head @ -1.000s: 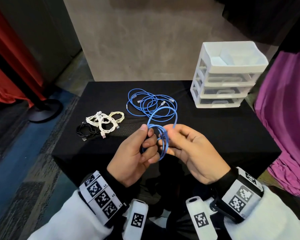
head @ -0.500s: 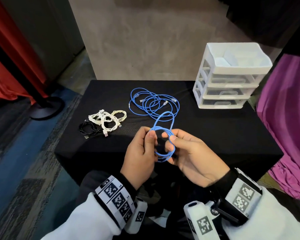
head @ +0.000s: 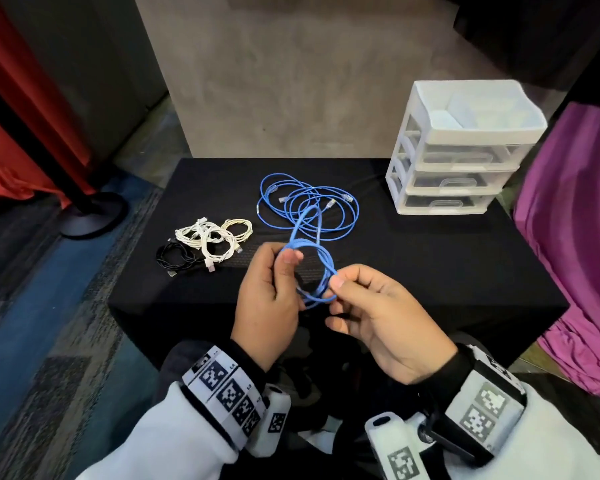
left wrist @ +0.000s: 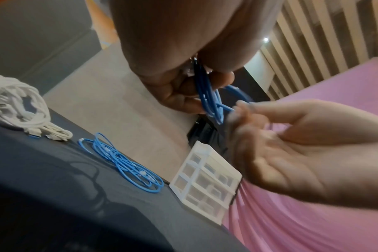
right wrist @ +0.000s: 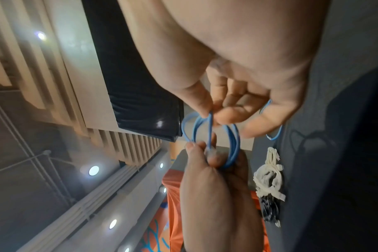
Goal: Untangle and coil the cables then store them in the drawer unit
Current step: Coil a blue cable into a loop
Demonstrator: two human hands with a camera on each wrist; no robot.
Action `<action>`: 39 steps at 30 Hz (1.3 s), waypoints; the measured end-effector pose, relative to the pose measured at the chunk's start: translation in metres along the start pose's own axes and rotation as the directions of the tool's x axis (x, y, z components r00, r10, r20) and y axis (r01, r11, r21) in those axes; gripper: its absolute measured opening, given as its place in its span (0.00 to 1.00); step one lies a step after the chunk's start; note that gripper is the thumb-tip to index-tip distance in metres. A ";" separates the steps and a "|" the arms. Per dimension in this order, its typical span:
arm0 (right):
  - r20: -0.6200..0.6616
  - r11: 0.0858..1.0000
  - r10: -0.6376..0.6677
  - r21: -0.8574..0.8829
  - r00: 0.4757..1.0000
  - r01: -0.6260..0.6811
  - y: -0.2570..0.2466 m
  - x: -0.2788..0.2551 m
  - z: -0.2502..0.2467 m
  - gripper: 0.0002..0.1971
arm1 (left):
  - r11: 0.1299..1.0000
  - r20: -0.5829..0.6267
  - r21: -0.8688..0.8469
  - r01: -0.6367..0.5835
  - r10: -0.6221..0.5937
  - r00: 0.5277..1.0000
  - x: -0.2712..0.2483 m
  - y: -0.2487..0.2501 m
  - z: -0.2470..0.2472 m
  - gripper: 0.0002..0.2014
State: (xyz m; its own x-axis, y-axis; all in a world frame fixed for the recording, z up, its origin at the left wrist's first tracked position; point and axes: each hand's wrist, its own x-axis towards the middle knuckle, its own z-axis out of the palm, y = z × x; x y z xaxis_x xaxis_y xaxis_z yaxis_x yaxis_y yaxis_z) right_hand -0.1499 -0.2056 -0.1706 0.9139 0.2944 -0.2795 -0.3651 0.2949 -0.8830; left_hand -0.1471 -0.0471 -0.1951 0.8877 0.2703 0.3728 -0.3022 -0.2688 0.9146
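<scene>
Above the near edge of the black table, both hands hold a small blue cable coil (head: pixel 321 271). My left hand (head: pixel 274 292) grips the coil's left side between thumb and fingers (left wrist: pixel 207 95), a clear plug tucked in that grip (right wrist: pixel 211 153). My right hand (head: pixel 368 306) pinches the coil's right side with thumb and forefinger (right wrist: pixel 209 110). One loose loop of the coil (head: pixel 309 220) stands up beyond the hands. More blue cable (head: pixel 309 206) lies in loose loops on the table behind. The white three-drawer unit (head: pixel 461 150) stands at the back right, its drawers closed.
A bundle of white cables (head: pixel 212 237) and a black cable (head: pixel 175 256) lie at the table's left. A purple cloth (head: pixel 575 237) hangs to the right of the table (head: pixel 430 271). A stand base (head: pixel 90 213) sits on the floor at left.
The coil has been turned flatter toward me and a loop pushed up behind it. My left hand shifted its grip to the coil's upper left; my right moved to the right side.
</scene>
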 end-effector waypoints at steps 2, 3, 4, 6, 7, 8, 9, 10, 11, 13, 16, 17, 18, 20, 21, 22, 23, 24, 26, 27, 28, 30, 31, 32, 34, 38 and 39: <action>0.028 0.999 -0.024 0.031 0.999 0.023 -0.007 -0.002 -0.008 0.07 | 1.000 -0.047 0.000 0.015 -0.015 0.999 0.012 -0.006 -0.009 0.11; 0.030 0.999 -0.048 0.024 0.998 0.048 -0.011 -0.004 -0.014 0.06 | 0.999 -0.067 -0.027 0.045 -0.046 0.997 0.020 -0.007 -0.016 0.12; 0.023 0.997 -0.074 0.009 0.997 0.074 -0.015 -0.005 -0.021 0.05 | 0.997 -0.077 -0.037 0.069 -0.071 0.994 0.027 -0.008 -0.024 0.14; 0.001 0.993 -0.115 -0.036 0.993 0.115 -0.022 -0.006 -0.035 0.05 | 0.995 -0.055 -0.014 0.095 -0.095 0.994 0.038 -0.010 -0.039 0.16; -0.019 0.990 -0.126 -0.059 0.992 0.125 -0.023 -0.005 -0.040 0.05 | 0.994 -0.030 -0.001 0.105 -0.105 0.994 0.041 -0.011 -0.043 0.15; -0.040 0.989 -0.134 -0.068 0.990 0.131 -0.023 -0.004 -0.044 0.05 | 0.992 -0.008 -0.001 0.124 -0.124 0.992 0.043 -0.009 -0.044 0.15; -0.064 0.989 -0.138 -0.065 0.988 0.134 -0.021 -0.003 -0.045 0.04 | 0.987 0.007 -0.016 0.160 -0.160 0.987 0.042 -0.008 -0.042 0.15; -0.088 0.989 -0.145 -0.044 0.985 0.142 -0.019 -0.001 -0.045 0.03 | 0.974 0.015 -0.060 0.217 -0.216 0.976 0.040 -0.005 -0.038 0.15; -0.113 0.988 -0.153 -0.015 0.982 0.152 -0.016 0.002 -0.044 0.03 | 0.947 0.032 -0.139 0.291 -0.289 0.957 0.038 -0.002 -0.033 0.15; -0.163 0.983 -0.150 0.080 0.975 0.165 -0.011 0.007 -0.040 0.02 | 0.840 0.097 -0.330 0.430 -0.422 0.901 0.032 0.005 -0.024 0.15; -0.183 0.957 -0.114 0.243 0.977 0.157 -0.005 0.011 -0.032 0.02 | 0.690 0.186 -0.498 0.525 -0.506 0.842 0.025 0.010 -0.014 0.17; -0.175 0.948 -0.097 0.284 0.980 0.145 -0.003 0.011 -0.029 0.02 | 0.644 0.207 -0.536 0.546 -0.527 0.824 0.023 0.011 -0.011 0.18; -0.162 0.939 -0.077 0.320 0.984 0.126 -0.002 0.011 -0.026 0.02 | 0.599 0.229 -0.567 0.566 -0.545 0.806 0.022 0.013 -0.009 0.18; -0.124 0.921 -0.027 0.384 0.992 0.073 0.001 0.010 -0.020 0.01 | 0.504 0.270 -0.623 0.598 -0.579 0.769 0.019 0.015 -0.003 0.16; -0.102 0.911 -0.003 0.410 0.995 0.045 0.002 0.009 -0.016 0.02 | 0.465 0.285 -0.645 0.606 -0.590 0.756 0.017 0.016 0.000 0.15; -0.080 0.903 0.016 0.428 0.997 0.020 0.004 0.008 -0.011 0.03 | 0.443 0.294 -0.659 0.608 -0.592 0.750 0.015 0.017 0.003 0.15; -0.065 0.903 0.031 0.431 0.997 0.000 0.006 0.008 -0.007 0.03 | 0.435 0.300 -0.664 0.608 -0.590 0.750 0.013 0.018 0.007 0.15; -0.061 0.913 0.038 0.409 0.997 -0.010 0.009 0.009 -0.004 0.03 | 0.447 0.301 -0.658 0.605 -0.581 0.756 0.011 0.019 0.010 0.15; -0.097 0.963 0.026 0.269 0.995 0.001 0.017 0.013 -0.002 0.05 | 0.510 0.282 -0.625 0.591 -0.558 0.781 0.009 0.019 0.015 0.14; -0.109 0.986 0.005 0.169 0.994 0.014 0.020 0.014 -0.002 0.06 | 0.546 0.268 -0.607 0.578 -0.544 0.795 0.009 0.019 0.016 0.14; -0.100 0.997 -0.013 0.074 0.995 0.020 0.023 0.014 -0.003 0.06 | 0.580 0.251 -0.586 0.566 -0.534 0.807 0.010 0.019 0.015 0.14; -0.027 0.998 -0.017 -0.067 0.999 0.015 0.023 0.010 -0.004 0.08 | 0.615 0.231 -0.553 0.562 -0.534 0.813 0.012 0.018 0.013 0.15; 0.012 0.992 -0.021 -0.121 1.000 0.023 0.021 0.007 -0.004 0.10 | 0.612 0.229 -0.552 0.566 -0.542 0.809 0.013 0.018 0.012 0.15; 0.042 0.985 -0.051 -0.165 0.998 0.057 0.017 0.004 -0.004 0.12 | 0.611 0.225 -0.555 0.564 -0.543 0.809 0.013 0.018 0.009 0.15; 0.015 0.937 -0.229 -0.266 0.973 0.224 0.008 0.001 -0.008 0.16 | 0.656 0.205 -0.541 0.526 -0.504 0.839 0.014 0.018 0.005 0.15; 0.068 0.625 -0.571 -0.610 0.818 0.487 -0.014 0.003 -0.016 0.20 | 0.828 0.232 -0.331 0.452 -0.393 0.890 0.010 0.021 0.004 0.18; 0.155 0.597 -0.549 -0.615 0.821 0.515 -0.020 0.003 -0.015 0.22 | 0.856 0.271 -0.272 0.439 -0.370 0.889 0.008 0.023 0.004 0.18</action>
State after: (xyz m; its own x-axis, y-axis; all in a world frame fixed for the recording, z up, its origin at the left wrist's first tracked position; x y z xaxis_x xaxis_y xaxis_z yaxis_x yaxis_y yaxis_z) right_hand -0.1376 -0.2239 -0.1597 0.9237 0.2206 0.3133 0.3616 -0.2314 -0.9031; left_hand -0.1452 -0.0549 -0.1718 0.9948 0.0892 -0.0492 0.0363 0.1403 0.9894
